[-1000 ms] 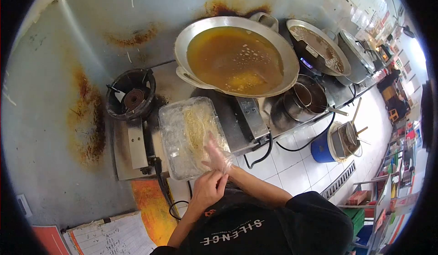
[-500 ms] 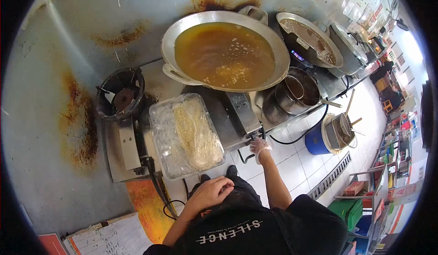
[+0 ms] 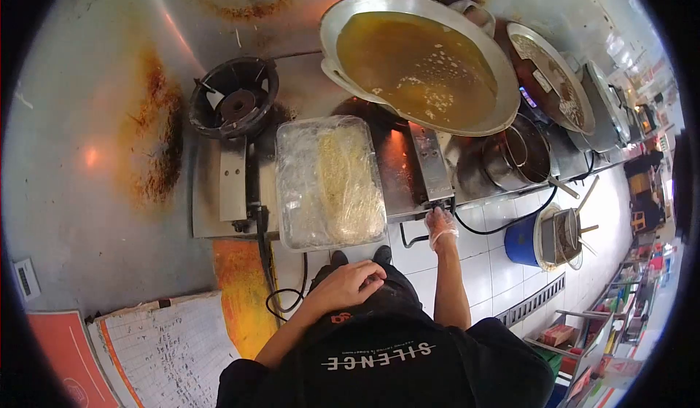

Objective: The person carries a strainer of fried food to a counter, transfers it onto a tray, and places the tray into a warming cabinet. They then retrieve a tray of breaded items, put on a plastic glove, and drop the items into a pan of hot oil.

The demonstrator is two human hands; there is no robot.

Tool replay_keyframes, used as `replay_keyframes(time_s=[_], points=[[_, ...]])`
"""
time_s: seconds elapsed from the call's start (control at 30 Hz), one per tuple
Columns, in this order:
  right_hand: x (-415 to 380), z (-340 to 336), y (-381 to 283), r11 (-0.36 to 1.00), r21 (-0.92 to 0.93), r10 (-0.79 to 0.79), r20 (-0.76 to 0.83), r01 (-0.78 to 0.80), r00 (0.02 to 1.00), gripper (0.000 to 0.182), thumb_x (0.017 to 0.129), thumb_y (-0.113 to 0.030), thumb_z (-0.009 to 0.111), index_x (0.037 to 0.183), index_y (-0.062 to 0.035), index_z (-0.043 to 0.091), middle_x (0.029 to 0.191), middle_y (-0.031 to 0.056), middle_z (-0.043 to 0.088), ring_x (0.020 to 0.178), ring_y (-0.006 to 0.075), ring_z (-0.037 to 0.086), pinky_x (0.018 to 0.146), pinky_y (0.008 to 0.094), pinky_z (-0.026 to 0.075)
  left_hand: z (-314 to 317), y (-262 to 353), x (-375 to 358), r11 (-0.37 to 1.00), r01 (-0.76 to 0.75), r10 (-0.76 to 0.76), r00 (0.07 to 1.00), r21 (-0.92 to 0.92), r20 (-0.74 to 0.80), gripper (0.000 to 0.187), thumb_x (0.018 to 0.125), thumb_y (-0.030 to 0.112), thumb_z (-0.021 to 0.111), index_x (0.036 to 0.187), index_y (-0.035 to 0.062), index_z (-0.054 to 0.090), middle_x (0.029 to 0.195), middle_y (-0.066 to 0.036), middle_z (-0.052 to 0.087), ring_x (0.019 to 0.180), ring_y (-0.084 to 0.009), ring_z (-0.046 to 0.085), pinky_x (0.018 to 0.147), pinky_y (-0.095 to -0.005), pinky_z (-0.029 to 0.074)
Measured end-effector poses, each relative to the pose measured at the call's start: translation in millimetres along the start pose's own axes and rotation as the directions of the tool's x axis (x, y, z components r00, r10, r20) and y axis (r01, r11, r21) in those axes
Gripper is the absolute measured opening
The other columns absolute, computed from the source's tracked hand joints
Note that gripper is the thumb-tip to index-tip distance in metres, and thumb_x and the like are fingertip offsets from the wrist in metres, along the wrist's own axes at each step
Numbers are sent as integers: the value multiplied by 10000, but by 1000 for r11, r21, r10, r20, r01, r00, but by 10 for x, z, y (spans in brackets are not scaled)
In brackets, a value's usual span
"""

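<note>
My right hand (image 3: 440,227), in a clear plastic glove, grips the stove knob (image 3: 435,205) at the front end of the burner's metal control box (image 3: 432,164). Behind that box sits a large wok (image 3: 332,32) of yellow-brown oil with pale bits floating in it. An orange glow shows on the metal beneath the wok. My left hand (image 3: 351,285) is bare and rests against my dark apron, its fingers curled in with nothing visible in them. A clear plastic tub (image 3: 292,189) holding whitish flour and a yellowish, crumb-like coating stands on the stove in front of me.
An unlit burner (image 3: 235,100) lies left of the tub. Right of the wok are a metal pot (image 3: 503,167), a second oil pan (image 3: 576,98) and a lidded pot (image 3: 609,105). A blue bucket (image 3: 521,240) stands on the tiled floor. Written sheets (image 3: 168,346) lie at lower left.
An orange glow has appeared under the wok and on the steel wall. The view has shifted, so the stove sits further right and higher. My right hand stays at the knob.
</note>
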State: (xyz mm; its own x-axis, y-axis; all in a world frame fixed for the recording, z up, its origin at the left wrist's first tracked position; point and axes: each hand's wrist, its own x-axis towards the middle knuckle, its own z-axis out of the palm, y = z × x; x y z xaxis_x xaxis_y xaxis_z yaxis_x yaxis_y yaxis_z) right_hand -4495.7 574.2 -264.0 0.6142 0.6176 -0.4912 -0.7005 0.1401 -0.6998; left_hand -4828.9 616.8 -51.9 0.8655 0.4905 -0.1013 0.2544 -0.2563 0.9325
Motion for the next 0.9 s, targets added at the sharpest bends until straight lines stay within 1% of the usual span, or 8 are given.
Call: replay_keyframes(time_s=[0.13,0.23,0.27,0.37,0.43,0.57,0.73,0.9], points=[[35,-53,-42,898,-435,32,-78,-63,996,234,913,-266,683,1053,-120,567,845,71,636,708,212,609,685,350,534,-15,-132,-1,989,128,-122,989,69,-86,216,889,213,629,1017,40,611,941,-136,665,866,-288,661,774,-383,521],[-228,201,32,114,-966,-366,177,233,913,270,890,-355,681,990,-109,629,754,72,663,662,201,629,637,351,521,-30,-437,15,952,270,-219,930,142,-295,212,865,202,637,995,37,603,919,-172,674,862,-343,656,769,-432,512],[-333,508,59,113,-957,-293,226,268,929,309,859,-362,690,960,-72,647,772,101,677,737,208,664,656,371,517,-39,-548,49,938,297,-208,896,181,-394,231,859,202,646,1008,32,595,918,-175,671,863,-349,654,768,-437,511],[-680,1691,63,-142,-592,-40,805,794,592,199,878,-206,608,1007,-64,660,860,173,677,845,355,659,745,440,511,-94,-724,206,884,395,-195,798,251,-570,309,829,215,692,1031,17,570,920,-178,658,862,-360,648,760,-447,509],[-631,2264,207,-31,-288,73,954,957,290,180,862,-154,576,984,-70,679,915,194,666,867,396,637,771,459,507,-117,-723,305,844,465,-243,775,266,-583,384,793,239,745,1028,5,551,928,-169,645,859,-357,645,745,-450,506],[244,2516,1117,-392,53,797,517,918,311,259,699,-171,715,922,-44,743,964,193,704,967,344,666,822,436,515,-22,-727,325,754,498,-230,811,428,-538,514,749,250,787,1082,-1,488,1051,-196,594,995,-386,593,829,-465,488],[-336,3143,739,-517,126,841,261,847,474,343,647,-176,766,973,-69,758,1015,175,712,962,335,668,836,469,516,111,-983,273,781,551,-257,712,294,-653,584,674,293,851,1044,27,486,1033,-151,568,992,-361,575,835,-449,477],[-208,3167,760,-376,228,925,155,898,348,337,671,-200,765,986,-82,743,1036,167,702,951,337,662,815,471,518,94,-1040,230,795,547,-273,710,264,-649,576,646,302,869,991,52,481,983,-119,567,965,-336,583,804,-441,477]])
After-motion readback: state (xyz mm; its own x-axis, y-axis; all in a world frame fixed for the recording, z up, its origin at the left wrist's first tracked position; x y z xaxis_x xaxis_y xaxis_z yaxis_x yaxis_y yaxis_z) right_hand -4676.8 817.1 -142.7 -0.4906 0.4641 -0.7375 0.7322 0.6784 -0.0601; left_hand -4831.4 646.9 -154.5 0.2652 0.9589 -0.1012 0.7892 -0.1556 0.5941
